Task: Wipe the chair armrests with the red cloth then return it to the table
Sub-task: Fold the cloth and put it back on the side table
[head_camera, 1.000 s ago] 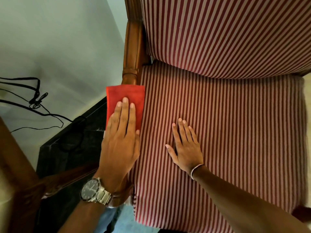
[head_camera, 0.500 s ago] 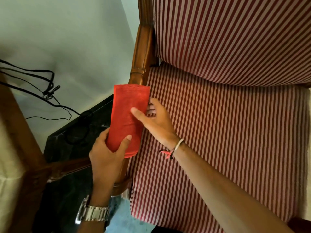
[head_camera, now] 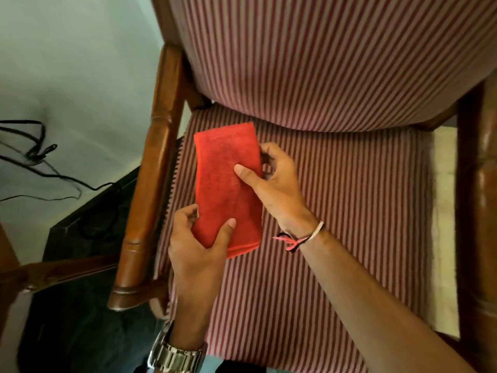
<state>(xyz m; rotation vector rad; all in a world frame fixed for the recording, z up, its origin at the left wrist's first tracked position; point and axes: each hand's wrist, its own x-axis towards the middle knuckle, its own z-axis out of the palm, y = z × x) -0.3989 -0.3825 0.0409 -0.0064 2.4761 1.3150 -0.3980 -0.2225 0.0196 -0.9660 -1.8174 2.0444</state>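
The folded red cloth (head_camera: 224,181) hangs over the left part of the striped seat (head_camera: 336,224), held by both hands. My left hand (head_camera: 197,246) grips its lower end, thumb on top. My right hand (head_camera: 277,184) pinches its right edge, thumb pressed on the upper face. The left wooden armrest (head_camera: 150,189) lies bare just left of the cloth, apart from it. The right wooden armrest (head_camera: 481,197) runs along the right edge of the view.
The chair's striped backrest (head_camera: 322,55) fills the top. Left of the chair stands a dark surface (head_camera: 80,265) by a pale wall with black cables (head_camera: 35,154). A wooden rail (head_camera: 53,273) crosses at lower left.
The cloth came off the left armrest and moved right over the seat. My right hand left the seat cushion and took hold of the cloth's right edge.
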